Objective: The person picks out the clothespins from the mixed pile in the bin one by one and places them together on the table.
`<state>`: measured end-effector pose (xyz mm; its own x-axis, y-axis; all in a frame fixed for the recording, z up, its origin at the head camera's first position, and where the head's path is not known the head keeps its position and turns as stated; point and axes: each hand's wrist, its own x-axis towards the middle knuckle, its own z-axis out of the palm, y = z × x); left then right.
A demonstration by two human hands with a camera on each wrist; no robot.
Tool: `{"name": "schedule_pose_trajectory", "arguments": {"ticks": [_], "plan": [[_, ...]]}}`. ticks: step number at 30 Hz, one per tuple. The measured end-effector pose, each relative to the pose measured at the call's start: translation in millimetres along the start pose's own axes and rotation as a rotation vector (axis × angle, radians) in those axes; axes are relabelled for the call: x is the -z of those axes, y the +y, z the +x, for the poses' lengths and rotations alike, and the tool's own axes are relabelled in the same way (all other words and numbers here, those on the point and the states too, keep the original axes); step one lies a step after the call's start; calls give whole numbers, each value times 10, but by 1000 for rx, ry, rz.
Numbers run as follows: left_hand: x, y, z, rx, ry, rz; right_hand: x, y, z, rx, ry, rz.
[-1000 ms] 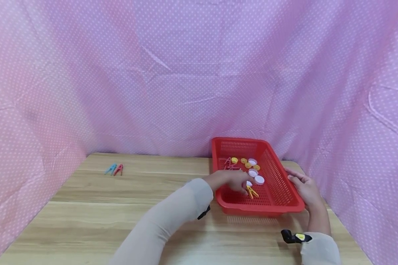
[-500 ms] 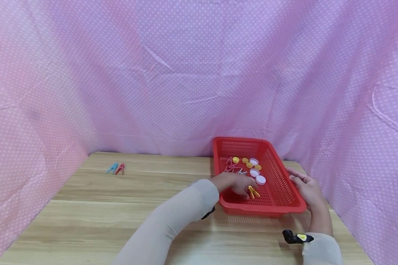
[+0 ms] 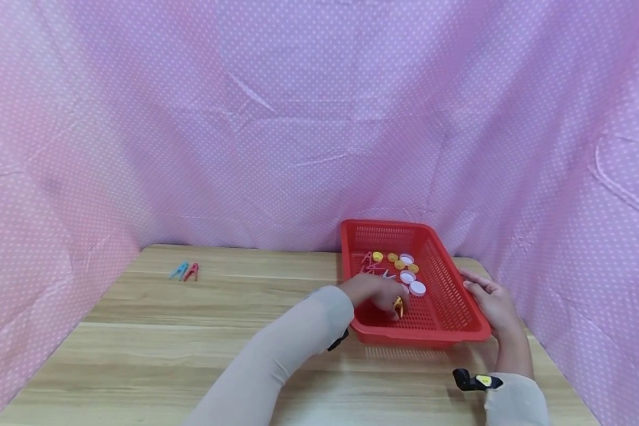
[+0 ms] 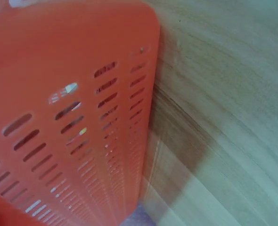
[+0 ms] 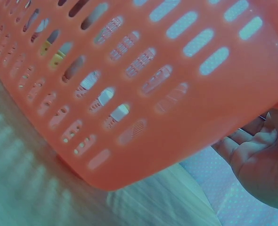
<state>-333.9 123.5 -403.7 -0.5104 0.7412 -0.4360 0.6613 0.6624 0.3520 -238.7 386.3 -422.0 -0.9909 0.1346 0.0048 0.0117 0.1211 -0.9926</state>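
A red plastic basket (image 3: 404, 338) with slotted walls stands at the right of the table. My left hand (image 3: 379, 294) reaches down inside it and pinches a yellow clothespin (image 3: 399, 307); its fingertips are partly hidden. Around that hand lie several white bottle caps (image 3: 418, 289), yellow caps (image 3: 377, 257), pink clothespins (image 3: 367, 258) and a pale clothespin (image 3: 387, 274). My right hand (image 3: 494, 305) grips the basket's right rim, thumb on top. In the right wrist view, the right hand (image 5: 264, 162) shows below the rim at the right edge. The left wrist view shows the basket's wall (image 4: 82, 108), not the hand.
A blue clothespin (image 3: 179, 270) and a red clothespin (image 3: 191, 271) lie side by side at the back left of the wooden table (image 3: 165, 337). A pink dotted cloth (image 3: 277, 148) hangs behind and along both sides.
The yellow clothespin lay on the basket floor beside my left hand; now that hand's fingers pinch it, and it has turned. My right hand keeps its grip on the rim.
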Motion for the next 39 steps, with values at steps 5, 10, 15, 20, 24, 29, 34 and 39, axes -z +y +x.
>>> {"name": "schedule_pose_trajectory", "arguments": {"ticks": [5, 10, 15, 20, 24, 29, 34, 39], "plan": [[20, -50, -13, 4, 39, -21, -6, -7, 0, 3, -2, -16], [28, -44, -41, 4, 72, -28, -1, -4, 2, -8, 1, -15], [55, -50, -44, -28, 93, -10, 19, 13, 6, -1, -1, 15], [100, -61, -125, -35, 149, -87, 19, 22, 7, 6, 1, 2], [155, -89, -212, -33, 195, -113, 10, 21, 3, 15, -2, 2], [243, -142, -298, -32, 241, -69, 2, 12, 5, 24, -6, 8], [313, -173, -401, -37, 294, -64, 4, 15, 1, 18, -5, -27], [400, -213, -514, -59, 361, 11, 10, 20, -8, 12, 0, -25]]}}
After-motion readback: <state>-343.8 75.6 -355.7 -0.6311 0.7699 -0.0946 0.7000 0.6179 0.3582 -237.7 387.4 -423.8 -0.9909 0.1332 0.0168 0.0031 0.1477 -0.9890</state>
